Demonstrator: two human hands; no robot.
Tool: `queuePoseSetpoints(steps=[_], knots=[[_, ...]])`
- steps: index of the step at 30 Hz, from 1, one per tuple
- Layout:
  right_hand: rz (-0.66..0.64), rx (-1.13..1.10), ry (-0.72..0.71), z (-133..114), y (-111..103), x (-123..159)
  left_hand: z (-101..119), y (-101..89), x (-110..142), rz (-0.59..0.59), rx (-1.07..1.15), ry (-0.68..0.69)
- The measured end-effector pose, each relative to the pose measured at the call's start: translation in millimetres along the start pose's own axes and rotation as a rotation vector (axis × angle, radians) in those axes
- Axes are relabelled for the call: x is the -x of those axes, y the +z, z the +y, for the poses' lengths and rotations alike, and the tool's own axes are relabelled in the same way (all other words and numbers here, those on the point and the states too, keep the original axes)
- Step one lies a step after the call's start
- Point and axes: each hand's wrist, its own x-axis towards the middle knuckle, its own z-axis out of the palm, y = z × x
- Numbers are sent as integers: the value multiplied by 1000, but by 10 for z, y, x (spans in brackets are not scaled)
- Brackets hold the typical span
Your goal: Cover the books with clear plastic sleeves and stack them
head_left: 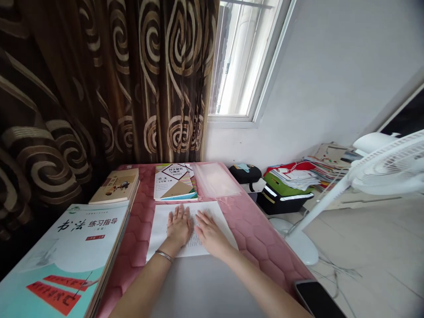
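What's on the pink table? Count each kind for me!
Book piles: 3
Paper sheet: 1
Clear plastic sleeve: 1
Phone: 1
Total: 6

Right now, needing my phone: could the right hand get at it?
Probably yes: the right hand rests on the printed sheet; the phone lies off to that side, with nothing in between.
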Motion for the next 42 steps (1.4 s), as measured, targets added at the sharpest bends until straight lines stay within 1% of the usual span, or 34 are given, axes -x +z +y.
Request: queuePoseSetpoints(steps=[2, 4, 6, 8, 11, 13, 15, 17, 19, 21, 22, 23, 24, 26, 27, 28, 30, 31, 33, 35, 36, 37, 39, 42], knots=[[-4, -77, -92, -155, 58, -331, -34, -24, -56, -25, -39, 23], [-11, -101, -74, -226, 125, -581, -58, -33, -98, -47, -59, 46], [-10, -65, -33, -186, 173, -705, -79, -27, -127, -41, -60, 52], [-13, 8, 8, -37, 182, -710, -109, -13, -141, -7, -58, 35], [-26, 109, 95, 310, 107, -594, -211, -6, -138, 44, -51, -41], [-31, 155, 181, 531, 29, -502, -323, -23, -117, 39, -50, -103], [-39, 185, 249, 682, -34, -433, -452, -53, -86, 25, -58, -168], [-43, 200, 276, 752, -61, -397, -563, -83, -56, 27, -72, -239], [-37, 203, 270, 767, -56, -385, -620, -100, -36, 49, -97, -323], [-31, 207, 260, 764, -39, -385, -593, -98, -31, 85, -141, -415], [-30, 211, 257, 763, -35, -385, -546, -90, -34, 102, -162, -424], [-32, 219, 257, 760, -39, -386, -479, -78, -41, 112, -175, -394], [-38, 229, 258, 753, -50, -387, -396, -64, -51, 113, -177, -332], [-61, 260, 278, 706, -90, -395, -208, -32, -79, 86, -140, -130], [-65, 278, 296, 657, -111, -406, -116, -17, -97, 63, -115, -57], [-57, 290, 303, 587, -125, -422, -36, -3, -115, 39, -92, -13], [-14, 251, 270, 391, -116, -475, 72, 17, -147, 5, -58, 12], [10, 198, 220, 276, -87, -510, 98, 25, -158, -4, -46, 14], [22, 52, 100, 52, 13, -587, 101, 39, -169, -13, -34, 22], [-2, -20, 46, -103, 129, -648, 68, 53, -165, -19, -28, 38], [-15, -26, 38, -136, 176, -664, 48, 59, -160, -18, -25, 44], [-24, -15, 41, -135, 208, -669, 29, 64, -155, -14, -20, 46], [-32, 32, 69, -36, 218, -644, -7, 67, -144, 2, -6, 37], [-23, 148, 160, 265, 113, -548, -97, 45, -121, 38, 18, -25]])
